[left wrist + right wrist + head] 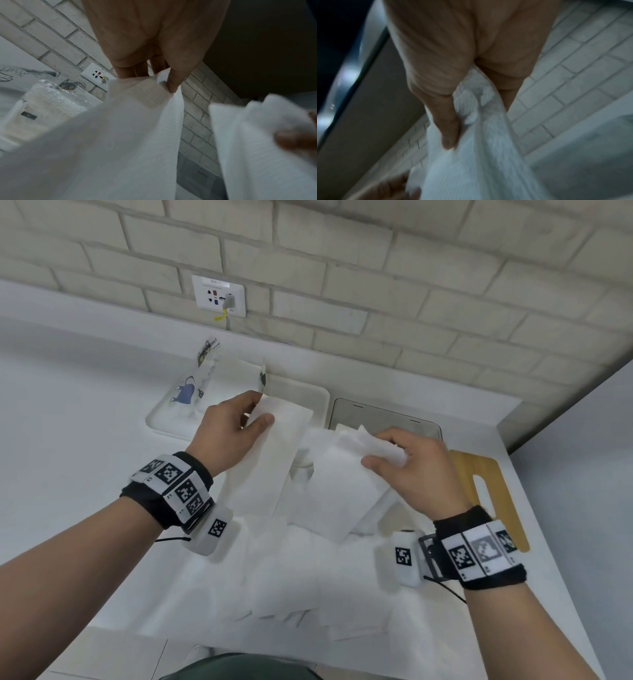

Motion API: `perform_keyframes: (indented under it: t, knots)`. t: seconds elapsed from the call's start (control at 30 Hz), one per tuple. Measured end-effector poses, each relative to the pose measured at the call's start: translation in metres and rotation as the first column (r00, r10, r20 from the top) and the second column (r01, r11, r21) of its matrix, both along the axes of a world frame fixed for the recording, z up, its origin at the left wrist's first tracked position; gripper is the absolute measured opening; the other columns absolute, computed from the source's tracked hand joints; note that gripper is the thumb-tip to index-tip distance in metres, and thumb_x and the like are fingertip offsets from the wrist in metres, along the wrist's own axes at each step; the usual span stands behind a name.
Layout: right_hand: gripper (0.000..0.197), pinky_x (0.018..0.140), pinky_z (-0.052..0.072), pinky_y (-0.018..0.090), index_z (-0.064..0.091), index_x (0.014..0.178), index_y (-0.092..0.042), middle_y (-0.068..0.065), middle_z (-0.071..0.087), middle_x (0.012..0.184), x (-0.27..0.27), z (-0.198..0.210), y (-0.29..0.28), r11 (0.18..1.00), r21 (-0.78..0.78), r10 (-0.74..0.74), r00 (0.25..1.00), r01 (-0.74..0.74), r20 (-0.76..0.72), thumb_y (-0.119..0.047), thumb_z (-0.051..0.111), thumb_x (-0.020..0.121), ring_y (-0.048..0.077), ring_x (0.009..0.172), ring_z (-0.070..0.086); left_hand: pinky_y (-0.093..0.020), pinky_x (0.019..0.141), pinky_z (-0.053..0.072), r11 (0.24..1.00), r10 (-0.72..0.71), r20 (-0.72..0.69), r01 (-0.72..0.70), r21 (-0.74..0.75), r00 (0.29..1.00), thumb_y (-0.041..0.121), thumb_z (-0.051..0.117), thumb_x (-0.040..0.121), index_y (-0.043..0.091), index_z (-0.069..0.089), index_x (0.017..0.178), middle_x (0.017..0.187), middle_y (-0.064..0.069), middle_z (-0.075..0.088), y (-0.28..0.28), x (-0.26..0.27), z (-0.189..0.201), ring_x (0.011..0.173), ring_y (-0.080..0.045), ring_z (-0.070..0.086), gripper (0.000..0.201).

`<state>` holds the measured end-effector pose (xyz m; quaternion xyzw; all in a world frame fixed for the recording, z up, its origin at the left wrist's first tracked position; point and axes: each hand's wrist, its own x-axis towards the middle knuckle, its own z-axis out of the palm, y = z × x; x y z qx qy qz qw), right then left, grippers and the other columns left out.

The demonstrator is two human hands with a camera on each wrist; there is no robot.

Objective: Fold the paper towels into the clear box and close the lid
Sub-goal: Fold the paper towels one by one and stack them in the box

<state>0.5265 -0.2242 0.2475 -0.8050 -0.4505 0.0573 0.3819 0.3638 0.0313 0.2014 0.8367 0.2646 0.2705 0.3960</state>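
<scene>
Both forearms reach up from the lower corners of the head view, each wrist wrapped in a black band with marker tiles. The left hand [228,433], left of centre, pinches a white sheet between thumb and curled fingers. The right hand [416,465], right of centre, bunches another in its fingers.

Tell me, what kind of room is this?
Probably a kitchen or utility corner: a white counter against a brick wall with a power socket, and a wooden cutting board lying nearby.
</scene>
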Motion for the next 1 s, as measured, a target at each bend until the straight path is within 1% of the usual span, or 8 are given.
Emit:
perform_keyframes:
  t: [0.1, 0.23, 0.33, 0.47, 0.7, 0.8, 0.9, 1.0]
  knots:
    - [0.015, 0.081, 0.049, 0.016, 0.077, 0.096, -0.024, -0.020, 0.075, 0.092, -0.010, 0.035, -0.004, 0.987, 0.030, 0.162, 0.985, -0.160, -0.056, -0.018, 0.083, 0.083, 0.002, 0.090, 0.069, -0.035, 0.075, 0.054, 0.999, -0.017, 0.031, 0.018, -0.040, 0.999, 0.024, 0.066, 0.098, 0.025, 0.053, 0.124, 0.097, -0.002, 0.073, 0.002, 0.001, 0.000, 0.078, -0.027, 0.069, 0.028]
    - [0.021, 0.068, 0.051, 0.018, 0.075, 0.083, -0.021, -0.011, 0.074, 0.079, -0.016, 0.058, -0.002, 0.940, 0.264, 0.281, 0.931, -0.217, -0.234, -0.010, 0.088, 0.071, 0.005, 0.073, 0.068, -0.037, 0.062, 0.048, 0.991, -0.102, 0.062, 0.107, -0.082, 0.993, 0.016, 0.065, 0.098, 0.027, 0.037, 0.116, 0.083, -0.023, 0.065, -0.001, 0.000, 0.005, 0.068, -0.043, 0.055, 0.035]
    - [0.021, 0.067, 0.057, 0.027, 0.074, 0.085, -0.017, -0.004, 0.077, 0.083, -0.009, 0.047, 0.013, 0.939, 0.321, 0.234, 0.918, -0.127, -0.321, -0.011, 0.088, 0.071, 0.012, 0.074, 0.072, -0.048, 0.063, 0.052, 0.964, -0.172, 0.107, 0.190, -0.185, 0.979, 0.020, 0.065, 0.095, 0.029, 0.040, 0.117, 0.086, -0.035, 0.060, -0.008, -0.002, 0.013, 0.068, -0.048, 0.053, 0.035]
    - [0.027, 0.078, 0.061, 0.039, 0.075, 0.097, -0.015, 0.002, 0.079, 0.095, -0.005, 0.013, 0.029, 0.968, 0.248, 0.144, 0.879, -0.030, -0.455, -0.009, 0.088, 0.074, 0.020, 0.087, 0.076, -0.039, 0.071, 0.051, 0.890, -0.267, 0.195, 0.319, -0.326, 0.944, 0.007, 0.070, 0.094, 0.028, 0.043, 0.136, 0.095, -0.034, 0.069, -0.024, -0.004, 0.023, 0.072, -0.034, 0.060, 0.054]
    - [0.031, 0.089, 0.057, 0.056, 0.079, 0.096, -0.015, 0.018, 0.076, 0.103, -0.009, -0.014, 0.031, 0.965, 0.262, 0.162, 0.753, 0.014, -0.638, -0.021, 0.090, 0.068, 0.035, 0.094, 0.073, -0.051, 0.068, 0.046, 0.815, -0.275, 0.283, 0.379, -0.439, 0.919, 0.038, 0.081, 0.080, 0.036, 0.062, 0.122, 0.091, -0.051, 0.054, -0.039, -0.006, 0.032, 0.074, -0.038, 0.052, 0.047]
    - [0.040, 0.091, 0.053, 0.060, 0.077, 0.095, -0.014, 0.020, 0.073, 0.100, -0.012, -0.013, 0.033, 0.958, 0.287, 0.175, 0.737, 0.026, -0.653, -0.031, 0.094, 0.063, 0.035, 0.092, 0.069, -0.057, 0.069, 0.051, 0.808, -0.273, 0.274, 0.375, -0.455, 0.922, 0.028, 0.083, 0.081, 0.028, 0.066, 0.121, 0.097, -0.041, 0.066, -0.042, -0.005, 0.035, 0.077, -0.035, 0.059, 0.043]
    - [0.035, 0.090, 0.053, 0.060, 0.076, 0.095, -0.011, 0.017, 0.074, 0.096, -0.014, -0.008, 0.033, 0.947, 0.315, 0.153, 0.763, 0.070, -0.628, -0.025, 0.091, 0.066, 0.031, 0.088, 0.069, -0.043, 0.077, 0.052, 0.795, -0.270, 0.271, 0.373, -0.479, 0.924, 0.014, 0.085, 0.080, 0.021, 0.066, 0.118, 0.100, -0.023, 0.077, -0.044, -0.004, 0.036, 0.081, -0.026, 0.066, 0.043]
    - [0.034, 0.091, 0.054, 0.058, 0.075, 0.098, -0.006, 0.018, 0.075, 0.100, -0.012, -0.008, 0.027, 0.932, 0.343, 0.129, 0.778, 0.116, -0.615, -0.019, 0.088, 0.069, 0.032, 0.090, 0.070, -0.035, 0.082, 0.052, 0.779, -0.316, 0.216, 0.383, -0.496, 0.924, 0.028, 0.088, 0.066, 0.027, 0.065, 0.122, 0.094, -0.015, 0.076, -0.040, -0.008, 0.031, 0.083, -0.019, 0.063, 0.061]
